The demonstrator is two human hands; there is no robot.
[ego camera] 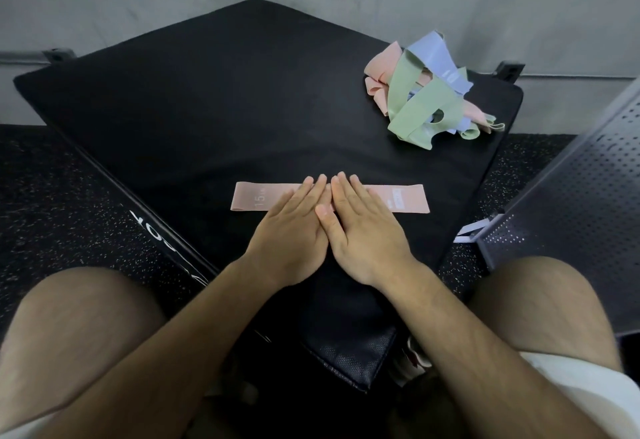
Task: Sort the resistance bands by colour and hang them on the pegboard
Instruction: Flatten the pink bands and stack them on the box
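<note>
Hands, left (pixel 290 227) and right (pixel 363 230), press flat together mid-frame on pink band (pixel 408 198), lying left-right, equally near both.

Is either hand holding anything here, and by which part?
Nothing is gripped: left hand and right hand press flat on the middle of the pink band.

Both hands, left (pixel 292 230) and right (pixel 363 230), lie flat, touching.
</note>
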